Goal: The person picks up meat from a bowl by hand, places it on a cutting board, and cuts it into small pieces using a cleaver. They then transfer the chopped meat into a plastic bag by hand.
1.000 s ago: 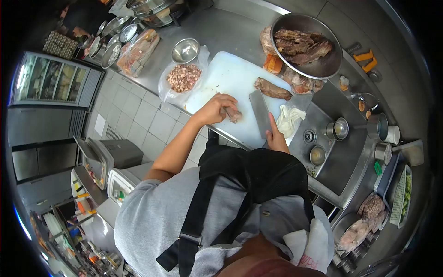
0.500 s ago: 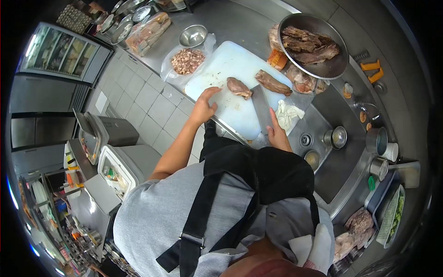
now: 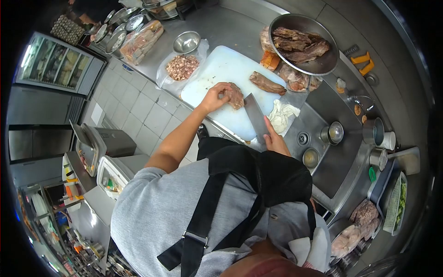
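Observation:
My left hand (image 3: pixel 216 98) is closed on the near end of a piece of meat (image 3: pixel 236 98) on the white cutting board (image 3: pixel 221 62). With my right hand (image 3: pixel 276 142) I grip the handle of a cleaver (image 3: pixel 255 116). Its wide blade slants across the board, the tip close to the right side of that meat. A second, longer piece of meat (image 3: pixel 266 83) lies farther back on the board. Right of the blade is a crumpled white cloth (image 3: pixel 282 115).
Diced meat (image 3: pixel 182 67) lies on a plastic bag beside the board, with a small metal bowl (image 3: pixel 187 42) behind it. A large bowl (image 3: pixel 333 67) of dark meat strips stands at the back right. The sink (image 3: pixel 330 173) is on the right, with small metal bowls in it.
My left hand has moved right and closed on the nearer piece of meat, which has turned on the board. The cleaver has stayed beside it in my right hand. The whole view has shifted slightly.

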